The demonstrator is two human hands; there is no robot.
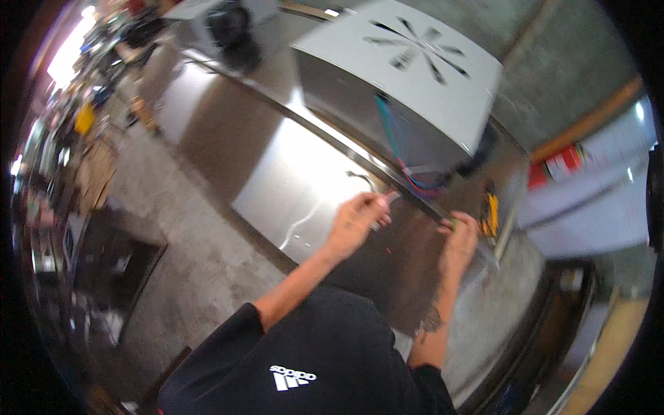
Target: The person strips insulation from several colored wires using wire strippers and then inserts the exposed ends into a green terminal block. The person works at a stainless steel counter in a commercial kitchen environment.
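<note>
My left hand (356,223) is pinched closed over the steel bench. A small pale piece shows at its fingertips, too blurred to name. Off to the right, my right hand (460,238) is also closed, its fingers round a small green thing (454,223) that I cannot identify. Just beyond both hands stands a light grey sheet-metal box (463,104) with petal-shaped slots in its top. Teal, red and blue wires (422,183) hang from its near side, close to my hands. A short dark cord (361,177) curves on the bench beyond my left hand.
The shiny steel bench (214,131) stretches away to the upper left, with a raised metal edge along it. Yellow-handled pliers (490,213) lie right of my right hand. Farther right is a red box (557,166). A dark round part (228,24) sits at the far end.
</note>
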